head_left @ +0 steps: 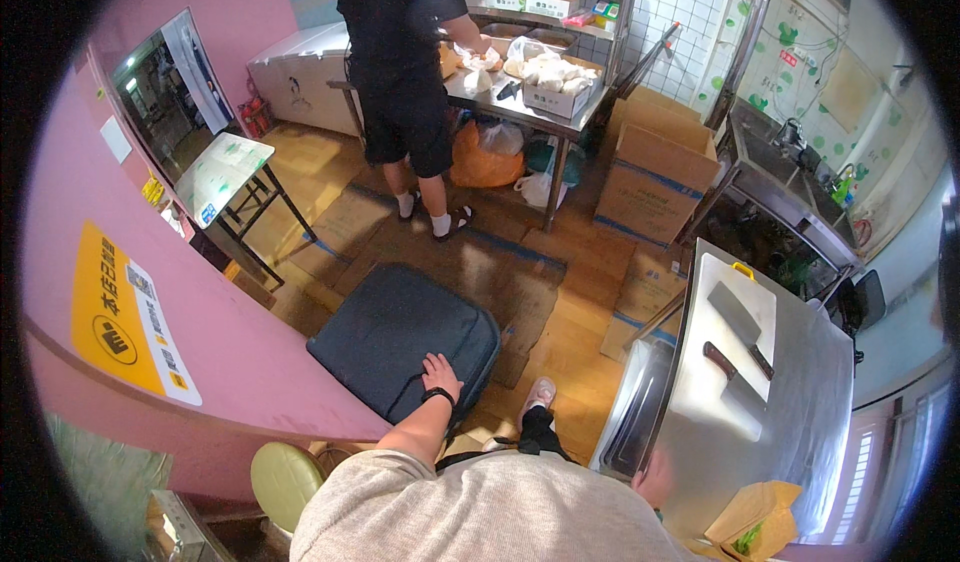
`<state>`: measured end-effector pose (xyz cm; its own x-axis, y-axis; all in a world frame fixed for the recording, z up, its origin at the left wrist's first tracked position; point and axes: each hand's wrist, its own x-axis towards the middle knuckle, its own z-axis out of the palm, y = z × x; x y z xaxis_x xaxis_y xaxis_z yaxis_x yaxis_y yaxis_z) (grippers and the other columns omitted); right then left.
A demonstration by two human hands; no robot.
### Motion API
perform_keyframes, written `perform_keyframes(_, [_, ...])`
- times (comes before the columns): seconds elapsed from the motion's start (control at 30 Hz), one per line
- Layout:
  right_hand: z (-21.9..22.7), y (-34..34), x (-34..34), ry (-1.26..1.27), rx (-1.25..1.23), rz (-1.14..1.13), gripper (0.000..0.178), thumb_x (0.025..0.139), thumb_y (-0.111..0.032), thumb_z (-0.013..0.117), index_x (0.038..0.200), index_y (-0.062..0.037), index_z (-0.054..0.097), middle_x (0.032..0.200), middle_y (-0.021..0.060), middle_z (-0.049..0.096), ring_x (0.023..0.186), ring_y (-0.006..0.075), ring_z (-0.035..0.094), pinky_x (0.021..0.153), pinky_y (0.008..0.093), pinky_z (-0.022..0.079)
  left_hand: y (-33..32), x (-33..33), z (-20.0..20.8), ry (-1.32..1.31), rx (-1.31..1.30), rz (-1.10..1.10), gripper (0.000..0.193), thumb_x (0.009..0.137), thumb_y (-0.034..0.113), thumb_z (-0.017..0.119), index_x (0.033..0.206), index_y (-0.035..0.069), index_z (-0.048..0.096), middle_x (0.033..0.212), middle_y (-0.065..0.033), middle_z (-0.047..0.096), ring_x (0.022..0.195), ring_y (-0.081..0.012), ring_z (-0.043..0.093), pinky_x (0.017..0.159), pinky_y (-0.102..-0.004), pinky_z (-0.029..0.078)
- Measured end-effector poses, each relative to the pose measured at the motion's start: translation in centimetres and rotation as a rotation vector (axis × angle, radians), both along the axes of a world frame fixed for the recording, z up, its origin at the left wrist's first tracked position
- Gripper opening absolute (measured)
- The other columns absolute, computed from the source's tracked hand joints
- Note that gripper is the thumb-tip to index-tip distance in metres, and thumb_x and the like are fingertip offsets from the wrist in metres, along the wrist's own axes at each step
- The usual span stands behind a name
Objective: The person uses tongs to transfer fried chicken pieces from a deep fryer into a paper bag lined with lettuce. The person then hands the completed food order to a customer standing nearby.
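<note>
A large dark grey soft-sided case (400, 327) is in front of me, beside the pink partition. My left hand (441, 376), with a black band at the wrist, lies on its near edge with the fingers stretched out. A thin black strap or handle (405, 394) is just beside that hand. My right hand (652, 479) is low at the near left edge of the steel table (690, 442); it is partly blurred and its fingers are hard to make out. On that table two cleavers, one (737, 314) on a white cutting board (762, 300), the other (722, 362) below it, lie flat.
A person in black (400, 82) stands at a far steel table (480, 99) holding bagged white food (550, 70). Cardboard boxes (655, 167) stand right of it, near a sink (770, 147). A small folding table (225, 167) stands left; a green round stool (285, 482) is near me.
</note>
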<state>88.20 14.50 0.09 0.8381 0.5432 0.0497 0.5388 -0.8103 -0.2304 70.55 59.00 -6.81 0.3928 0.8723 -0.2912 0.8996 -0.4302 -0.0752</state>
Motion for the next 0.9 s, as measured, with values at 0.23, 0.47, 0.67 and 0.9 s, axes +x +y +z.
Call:
perform_keyframes(0.23, [0.8, 0.1, -0.2, -0.056, -0.038, 0.001, 0.056, 0.068, -0.015, 0.053, 0.121, -0.0018, 0.041, 0.131, 0.0194, 0.030, 0.124, 0.0351, 0.023, 0.102, 0.0477, 0.017, -0.3, 0.1, -0.7, -0.022, 0.035, -0.002, 0.087, 0.067, 0.040, 0.069, 0.130, -0.001, 0.025, 0.135, -0.0209, 0.024, 0.121, -0.0343, 0.029, 0.094, -0.0395, 0.035])
perform_keyframes(0.47, [-0.5, -0.4, 0.3, -0.090, -0.023, 0.022, 0.060, 0.066, -0.015, 0.054, 0.122, -0.0014, 0.039, 0.130, 0.0206, 0.031, 0.124, 0.0362, 0.024, 0.102, 0.0486, 0.017, -0.6, 0.4, -0.3, -0.004, 0.016, 0.011, 0.088, 0.066, 0.045, 0.067, 0.129, -0.002, 0.027, 0.137, -0.0195, 0.023, 0.127, -0.0318, 0.020, 0.100, -0.0427, 0.025])
perform_keyframes(0.67, [-1.3, -0.8, 0.7, -0.195, -0.052, 0.090, 0.063, 0.064, -0.015, 0.054, 0.124, -0.0015, 0.037, 0.128, 0.0214, 0.032, 0.123, 0.0371, 0.026, 0.101, 0.0491, 0.019, -7.1, -1.4, 2.1, -0.234, -0.186, -0.045, 0.084, 0.072, 0.048, 0.059, 0.129, -0.004, 0.026, 0.138, -0.0191, 0.021, 0.129, -0.0303, 0.017, 0.101, -0.0459, 0.022])
perform_keyframes(0.9, [-1.8, -0.6, 0.2, -0.327, -0.026, 0.127, 0.062, 0.067, -0.016, 0.051, 0.126, -0.0032, 0.035, 0.131, 0.0155, 0.034, 0.123, 0.0310, 0.030, 0.100, 0.0449, 0.024, -17.4, -11.4, 2.9, -0.472, -0.348, -0.142, 0.063, 0.079, 0.045, 0.051, 0.114, -0.007, 0.045, 0.116, -0.0245, 0.046, 0.110, -0.0352, 0.043, 0.093, -0.0407, 0.036])
